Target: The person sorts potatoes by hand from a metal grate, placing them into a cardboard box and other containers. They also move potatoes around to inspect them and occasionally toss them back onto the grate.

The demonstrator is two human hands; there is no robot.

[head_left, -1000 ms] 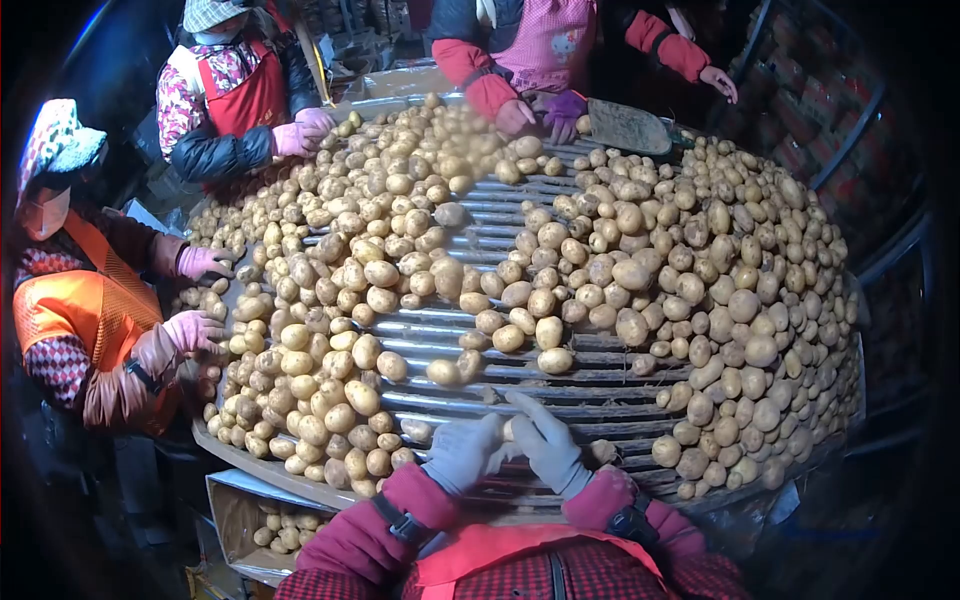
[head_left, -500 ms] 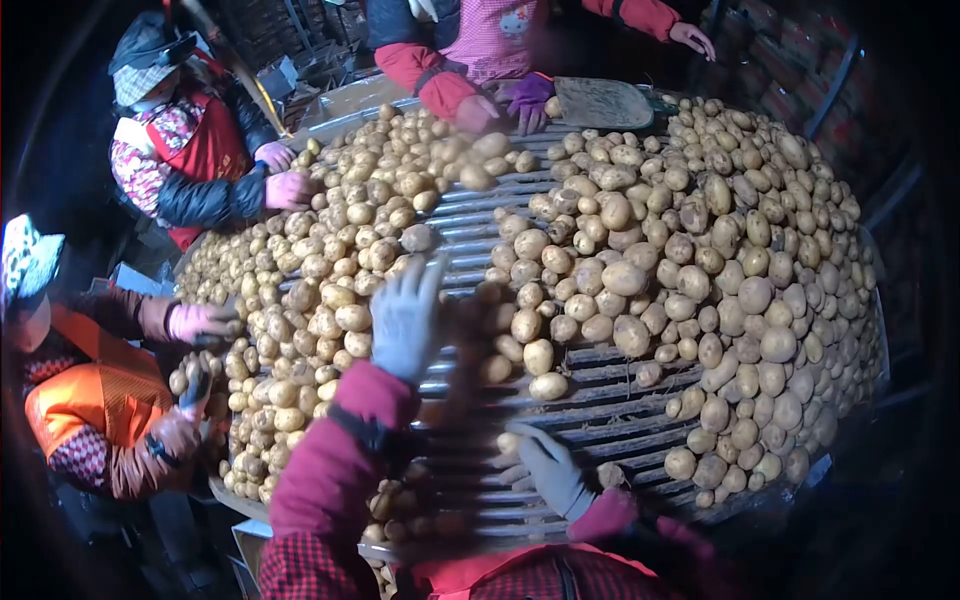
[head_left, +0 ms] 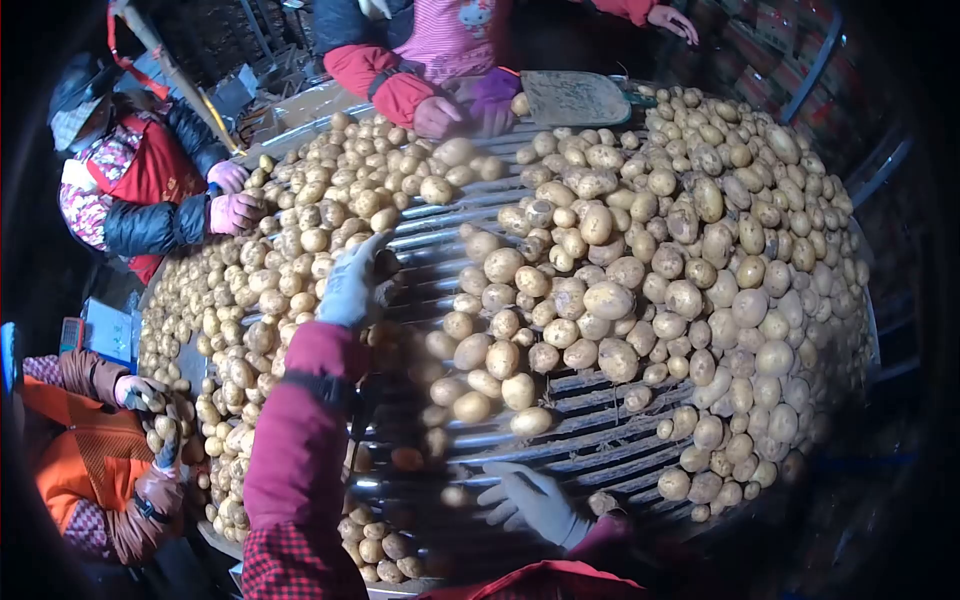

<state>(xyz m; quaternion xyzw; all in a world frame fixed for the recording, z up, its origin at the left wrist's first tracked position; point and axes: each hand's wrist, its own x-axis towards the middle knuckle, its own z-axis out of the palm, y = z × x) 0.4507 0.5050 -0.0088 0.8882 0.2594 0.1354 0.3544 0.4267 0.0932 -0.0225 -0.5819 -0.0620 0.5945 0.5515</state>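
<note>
My left hand (head_left: 348,284), in a pale grey glove, reaches to the edge of the left potato pile. Its fingers curve round a dark, shadowed potato (head_left: 385,264); the thumb is hidden. Low over the metal rollers (head_left: 585,440) my right hand (head_left: 540,505), also gloved, has its fingers stretched apart and nothing in them. A small potato (head_left: 455,496) lies just left of its fingertips, and another potato (head_left: 602,503) sits by the wrist. Between my hands, several loose potatoes (head_left: 472,406) rest on the rollers.
A large heap of potatoes (head_left: 750,270) covers the right side. A flat scoop (head_left: 575,98) lies at the far edge. Co-workers' gloved hands (head_left: 235,213) are at the left pile; another person's hands (head_left: 437,117) are at the far side.
My left hand has moved left to the dark potato and its fingers have curved round it. My right hand has shifted down, its fingers more spread. Potatoes on the rollers have moved toward me.
</note>
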